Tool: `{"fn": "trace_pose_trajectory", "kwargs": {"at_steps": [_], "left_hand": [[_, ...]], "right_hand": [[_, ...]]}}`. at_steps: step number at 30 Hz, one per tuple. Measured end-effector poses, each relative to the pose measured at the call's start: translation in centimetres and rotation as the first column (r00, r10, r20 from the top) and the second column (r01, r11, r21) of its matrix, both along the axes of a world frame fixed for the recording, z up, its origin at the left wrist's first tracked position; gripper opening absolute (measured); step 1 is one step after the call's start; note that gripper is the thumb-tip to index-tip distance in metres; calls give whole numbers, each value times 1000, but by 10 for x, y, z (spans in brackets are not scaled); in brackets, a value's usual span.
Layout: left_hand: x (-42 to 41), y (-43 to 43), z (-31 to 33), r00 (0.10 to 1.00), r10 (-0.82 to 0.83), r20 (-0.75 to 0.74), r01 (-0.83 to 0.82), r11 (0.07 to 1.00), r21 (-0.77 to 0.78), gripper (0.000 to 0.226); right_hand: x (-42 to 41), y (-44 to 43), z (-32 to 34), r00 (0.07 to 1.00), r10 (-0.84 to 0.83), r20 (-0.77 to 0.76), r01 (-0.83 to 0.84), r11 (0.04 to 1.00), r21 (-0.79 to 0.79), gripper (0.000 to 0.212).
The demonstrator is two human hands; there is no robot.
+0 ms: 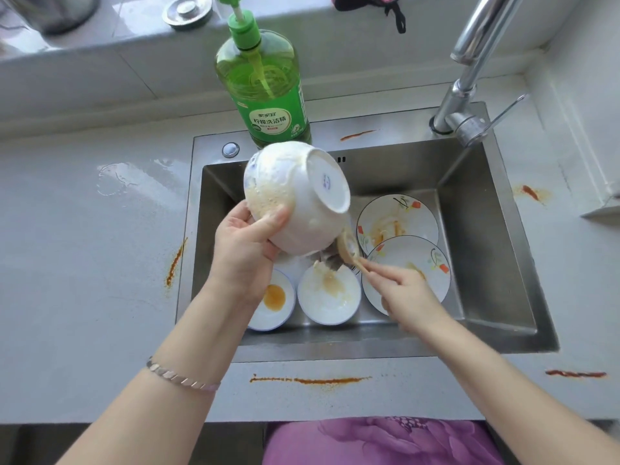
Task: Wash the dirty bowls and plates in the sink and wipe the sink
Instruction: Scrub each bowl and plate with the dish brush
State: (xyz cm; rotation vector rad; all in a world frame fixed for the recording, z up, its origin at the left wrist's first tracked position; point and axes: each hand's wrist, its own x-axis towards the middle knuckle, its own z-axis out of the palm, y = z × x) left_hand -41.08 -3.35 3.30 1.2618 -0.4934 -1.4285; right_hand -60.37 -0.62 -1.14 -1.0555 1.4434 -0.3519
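Observation:
My left hand (pixel 245 250) grips a large white bowl (pixel 298 199) by its rim, tipped over above the steel sink (pixel 486 229), its outside smeared with yellowish residue. My right hand (pixel 406 293) pinches the handle of a wooden spoon (pixel 349 250) whose head sits just under the bowl's rim. On the sink floor lie two flower-patterned plates (pixel 399 216) (pixel 409 263) with food smears, a small white bowl (pixel 330 297) with brownish residue, and a small dish (pixel 275 303) with orange sauce.
A green dish-soap pump bottle (pixel 268 92) stands on the sink's back ledge. The chrome faucet (pixel 466 85) rises at the back right. Orange-red sauce streaks (pixel 308 380) mark the grey countertop around the sink; a water puddle (pixel 114 177) lies at the left.

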Motion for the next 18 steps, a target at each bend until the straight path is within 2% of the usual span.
{"fn": "trace_pose_trajectory", "kwargs": {"at_steps": [3,6,9,11,14,18], "left_hand": [[-5,-4,-4,995,36,95,-41,998,47,32],[-3,1,-11,984,-19,178,0,994,111,30],[-8,8,-17,986,-57,158,35,990,134,22],[-11,9,-19,985,-29,170,4,989,147,20],[-9,10,-20,981,-29,194,-3,986,165,20],[-13,18,-15,978,-99,182,68,984,167,20]], "right_hand": [[-10,-11,-3,991,-96,-93,87,992,-90,33],[-21,-19,3,985,-166,-48,157,976,-147,34],[-14,-18,11,995,-100,-13,96,979,-180,34],[-7,-6,14,999,-43,10,44,974,-220,34],[-3,11,22,998,-21,63,37,964,-263,35],[-12,-9,17,999,-54,-1,51,960,-276,34]]}}
